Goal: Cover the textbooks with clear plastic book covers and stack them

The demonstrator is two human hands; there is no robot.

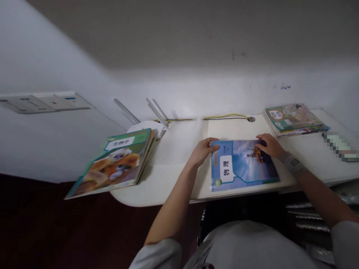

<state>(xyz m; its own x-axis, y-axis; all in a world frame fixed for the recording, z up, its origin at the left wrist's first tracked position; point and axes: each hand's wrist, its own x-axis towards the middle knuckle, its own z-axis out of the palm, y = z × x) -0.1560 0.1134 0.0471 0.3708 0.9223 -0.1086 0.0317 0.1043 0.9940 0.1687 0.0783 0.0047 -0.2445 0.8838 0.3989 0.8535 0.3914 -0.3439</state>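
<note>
A blue physics textbook, an offshore rig on its cover, lies flat on the desk at twelve o'clock. Both forearms reach forward: the left hand clasps its left edge, the right hand, watch on the wrist, curls over its top right corner — each grip closed on the book.

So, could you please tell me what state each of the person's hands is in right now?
Left hand: closed on the left edge of the physics textbook.
Right hand: fingers on its top edge, grip unclear.

Pale grey T-shirt, short sleeves, dark front print; grey square-faced right-wrist watch.
</note>
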